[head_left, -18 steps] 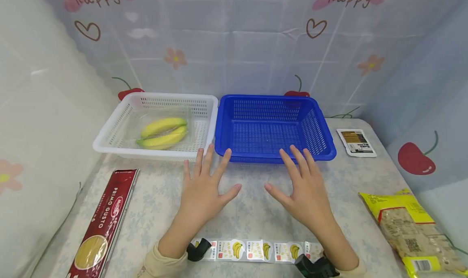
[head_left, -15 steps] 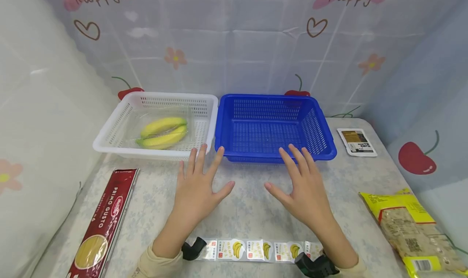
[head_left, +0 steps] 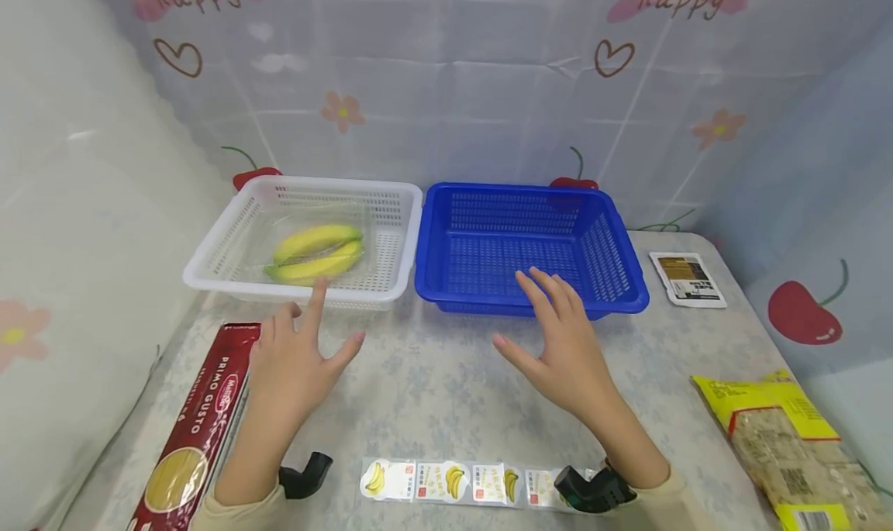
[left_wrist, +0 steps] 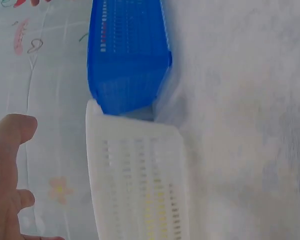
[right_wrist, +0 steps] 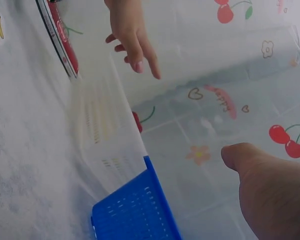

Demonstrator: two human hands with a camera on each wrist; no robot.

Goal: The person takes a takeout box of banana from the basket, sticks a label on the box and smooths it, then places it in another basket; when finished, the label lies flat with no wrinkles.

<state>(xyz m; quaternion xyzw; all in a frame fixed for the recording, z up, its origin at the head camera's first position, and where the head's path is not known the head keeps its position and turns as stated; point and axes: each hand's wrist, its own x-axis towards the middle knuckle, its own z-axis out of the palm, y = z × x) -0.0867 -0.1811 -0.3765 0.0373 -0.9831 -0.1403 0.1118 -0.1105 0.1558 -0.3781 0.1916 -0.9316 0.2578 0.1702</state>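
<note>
At lower left, the left hand (head_left: 289,364) is wide near the red packet (head_left: 188,438); right of middle, the right hand (head_left: 563,349) is wide near the blue basket (head_left: 481,256).

We see bananas (head_left: 321,269) in the left basket (head_left: 233,287), the right basket (head_left: 481,261) beside it, sticker strip (head_left: 453,482) nearest us, pasta packet (head_left: 198,415) left, bag (head_left: 781,446) right.

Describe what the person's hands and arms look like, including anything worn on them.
The left hand and right hand are bare, without gloves. Bent black devices are worn at the wrists, and farther back are plain beige sleeves.
</note>
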